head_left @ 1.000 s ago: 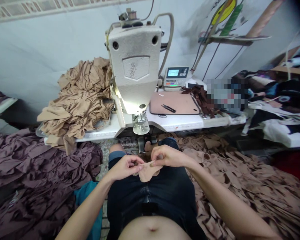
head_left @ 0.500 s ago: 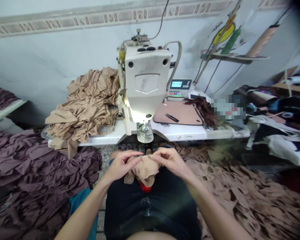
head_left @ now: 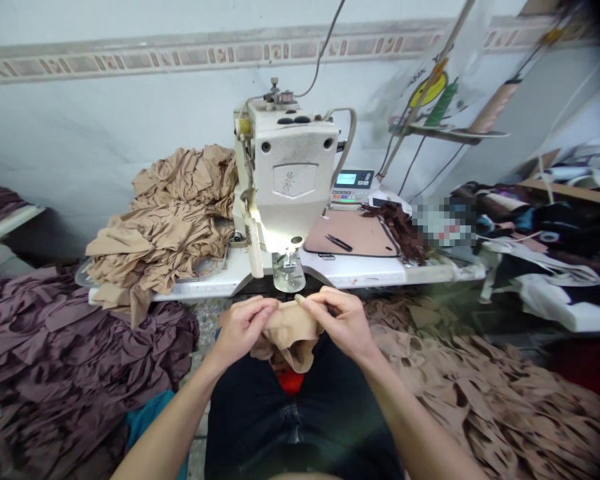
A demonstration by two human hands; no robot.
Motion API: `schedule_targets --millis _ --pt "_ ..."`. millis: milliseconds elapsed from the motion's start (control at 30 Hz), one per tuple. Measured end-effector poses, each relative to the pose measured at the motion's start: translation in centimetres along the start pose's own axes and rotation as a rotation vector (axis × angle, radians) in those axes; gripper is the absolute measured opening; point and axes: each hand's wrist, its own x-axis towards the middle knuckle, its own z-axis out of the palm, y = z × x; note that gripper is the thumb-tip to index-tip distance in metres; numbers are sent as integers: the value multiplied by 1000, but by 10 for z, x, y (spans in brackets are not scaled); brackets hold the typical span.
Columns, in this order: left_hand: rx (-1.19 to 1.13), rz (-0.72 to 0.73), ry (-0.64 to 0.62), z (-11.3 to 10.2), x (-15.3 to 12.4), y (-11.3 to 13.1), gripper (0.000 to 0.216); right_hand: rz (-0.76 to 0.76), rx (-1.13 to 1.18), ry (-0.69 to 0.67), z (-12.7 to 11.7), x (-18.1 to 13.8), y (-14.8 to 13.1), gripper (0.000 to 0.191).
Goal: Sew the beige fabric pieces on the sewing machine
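A tan piece of fabric (head_left: 293, 327) hangs between my two hands, above my lap. My left hand (head_left: 245, 329) pinches its upper left edge between thumb and fingers. On the other side, my right hand (head_left: 341, 321) grips the upper right edge, with the thumb pressed on the cloth. The top edge is drawn fairly straight, and the lower part droops in loose folds. Just beyond the hands stands a white sewing machine (head_left: 295, 173), its lamp lit over the small metal bed (head_left: 289, 273). The fabric is apart from the needle area.
A tan fabric heap (head_left: 160, 227) lies left of the machine. Thread snips (head_left: 339, 243) rest on a pink mat (head_left: 365, 230) at right, below a control panel (head_left: 350, 187). Purple garments (head_left: 80, 340) pile up on the left, tan ones (head_left: 480, 400) on the right. Thread cones (head_left: 495, 107) stand above.
Both hands have risen slightly toward the machine with the fabric, and its top edge looks straighter. The camera view has shifted a little.
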Motion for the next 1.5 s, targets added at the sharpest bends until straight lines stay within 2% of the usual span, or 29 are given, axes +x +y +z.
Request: schedule_targets --millis 133,267,467,600,867,1167,1300,1400,1500 --pt "-12 -71 -34 -3 7 4 31 22 26 9 2 2 3 37" --pt "-125 -139 -58 -6 20 9 33 129 117 46 4 7 10 38" --pt "-157 -242 24 -7 37 17 35 254 308 59 7 20 18 36" --pt "-125 -299 103 -5 46 22 33 278 360 79 7 27 20 34" --pt "-264 -322 277 7 65 19 30 295 409 132 5 42 27 39" --pt "-449 -353 255 12 81 10 39 272 403 189 4 58 35 38" --pt "-474 -349 274 16 79 8 41 297 445 179 6 54 42 38" --pt "-442 -323 327 18 64 -1 38 322 444 176 6 44 52 41" --pt "-375 -330 234 14 40 -21 44 335 423 207 3 27 67 40"
